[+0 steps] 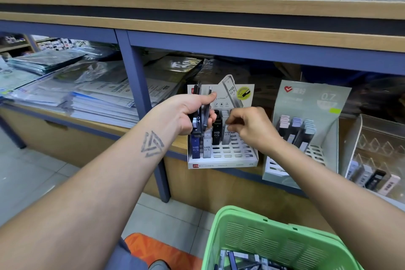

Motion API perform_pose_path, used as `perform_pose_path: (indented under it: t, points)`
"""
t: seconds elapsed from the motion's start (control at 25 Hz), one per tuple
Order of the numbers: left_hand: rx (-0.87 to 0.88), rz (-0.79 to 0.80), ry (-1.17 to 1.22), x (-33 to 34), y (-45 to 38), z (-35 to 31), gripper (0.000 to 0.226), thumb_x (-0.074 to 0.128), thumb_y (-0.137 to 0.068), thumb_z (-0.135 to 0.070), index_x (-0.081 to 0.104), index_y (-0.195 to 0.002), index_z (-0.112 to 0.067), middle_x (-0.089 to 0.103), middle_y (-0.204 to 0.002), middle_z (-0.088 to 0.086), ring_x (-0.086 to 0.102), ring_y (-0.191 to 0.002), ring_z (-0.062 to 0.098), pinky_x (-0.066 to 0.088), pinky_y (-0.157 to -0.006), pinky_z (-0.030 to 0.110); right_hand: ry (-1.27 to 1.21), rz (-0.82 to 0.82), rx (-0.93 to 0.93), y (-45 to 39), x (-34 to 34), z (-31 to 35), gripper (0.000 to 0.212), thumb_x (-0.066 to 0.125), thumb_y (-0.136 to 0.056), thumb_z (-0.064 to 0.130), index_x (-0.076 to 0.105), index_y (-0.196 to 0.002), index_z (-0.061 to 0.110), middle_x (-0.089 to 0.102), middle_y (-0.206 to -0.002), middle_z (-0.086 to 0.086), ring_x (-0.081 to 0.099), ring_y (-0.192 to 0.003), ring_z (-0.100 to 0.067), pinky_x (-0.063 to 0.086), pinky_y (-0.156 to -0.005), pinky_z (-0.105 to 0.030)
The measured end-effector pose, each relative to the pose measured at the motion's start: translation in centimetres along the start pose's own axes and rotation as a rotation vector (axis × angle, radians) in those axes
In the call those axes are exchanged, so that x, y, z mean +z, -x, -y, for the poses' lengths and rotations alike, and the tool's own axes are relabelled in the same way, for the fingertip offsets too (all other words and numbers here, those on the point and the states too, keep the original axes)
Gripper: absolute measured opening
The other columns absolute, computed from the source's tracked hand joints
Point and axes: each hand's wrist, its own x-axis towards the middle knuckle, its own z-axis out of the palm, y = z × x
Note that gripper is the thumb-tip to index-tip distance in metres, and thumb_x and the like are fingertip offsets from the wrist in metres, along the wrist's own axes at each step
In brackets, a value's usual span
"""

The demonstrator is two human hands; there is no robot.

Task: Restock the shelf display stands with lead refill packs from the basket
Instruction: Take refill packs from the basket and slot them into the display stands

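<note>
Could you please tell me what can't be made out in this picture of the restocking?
- Basket contents: cut off by the bottom edge of the head view; pack count unknown.
- Right hand fingertips: curled away from the camera, so whether they pinch a pack is unclear.
- Packs in the left hand: overlapping, number uncertain.
- White stand back rows: hidden behind both hands.
</note>
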Motion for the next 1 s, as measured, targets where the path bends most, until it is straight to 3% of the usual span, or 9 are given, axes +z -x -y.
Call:
perform_pose_path:
  t: [0.2, 0.48, 0.56, 0.68, 0.88, 1.0]
  points:
    - [-0.003, 0.002, -0.006, 0.0, 0.2, 0.1, 0.031, 0.072, -0.091, -0.032, 0.058, -0.079, -0.007, 0.057, -0.06, 0.005, 0.057, -0.041, 0.015, 0.049, -0.041, 0.02, 0.207, -0.076, -0.054, 0.1, 1.1, -0.1, 0.026, 0.063, -0.095, 0.004, 0.077, -0.114, 0.016, 0.071, -0.113, -0.001, 0.064, -0.108, -0.024, 0.055, -0.09, -0.042]
    - [0.01, 0.021, -0.036, 0.2, 0.4, 0.1, 0.029, 0.072, -0.092, -0.028, 0.06, -0.078, -0.005, 0.061, -0.057, 0.006, 0.059, -0.042, 0.014, 0.05, -0.042, 0.02, 0.253, -0.017, -0.017, 0.6, 0.6, 0.6, 0.038, 0.056, -0.098, 0.009, 0.067, -0.132, 0.021, 0.065, -0.124, -0.002, 0.06, -0.115, -0.027, 0.054, -0.092, -0.042]
    - [0.005, 0.056, -0.054, 0.4, 0.5, 0.1, 0.029, 0.069, -0.093, -0.028, 0.061, -0.079, -0.004, 0.063, -0.06, 0.007, 0.06, -0.044, 0.014, 0.049, -0.041, 0.02, -0.049, -0.095, 0.091, 0.5, -0.2, 1.2, 0.038, 0.057, -0.098, 0.01, 0.064, -0.135, 0.021, 0.069, -0.119, -0.003, 0.065, -0.106, -0.024, 0.055, -0.089, -0.037]
    - [-0.011, 0.111, -0.084, 1.0, 0.8, 0.2, 0.029, 0.063, -0.097, -0.029, 0.065, -0.087, -0.002, 0.068, -0.069, 0.011, 0.063, -0.049, 0.016, 0.052, -0.043, 0.021, -0.795, -0.053, 0.312, 0.4, -1.9, 2.9, 0.032, 0.06, -0.099, 0.011, 0.062, -0.131, 0.015, 0.074, -0.107, -0.008, 0.07, -0.087, -0.019, 0.055, -0.066, -0.028]
    - [-0.032, 0.184, -0.128, 2.2, 1.5, 0.7, 0.031, 0.061, -0.099, -0.03, 0.067, -0.095, 0.001, 0.071, -0.073, 0.013, 0.067, -0.053, 0.017, 0.056, -0.049, 0.023, -0.978, -0.014, 0.42, 0.5, -3.3, 2.7, 0.023, 0.072, -0.092, 0.013, 0.065, -0.114, 0.01, 0.074, -0.085, -0.007, 0.066, -0.071, -0.016, 0.048, -0.059, -0.025]
    - [-0.044, 0.209, -0.138, 2.9, 1.9, 0.8, 0.034, 0.057, -0.101, -0.031, 0.066, -0.096, 0.001, 0.072, -0.074, 0.015, 0.07, -0.056, 0.019, 0.058, -0.05, 0.025, -1.073, -0.081, 0.475, 0.7, -4.0, 2.4, 0.018, 0.071, -0.09, 0.003, 0.064, -0.106, 0.005, 0.071, -0.079, -0.008, 0.062, -0.063, -0.014, 0.049, -0.054, -0.021]
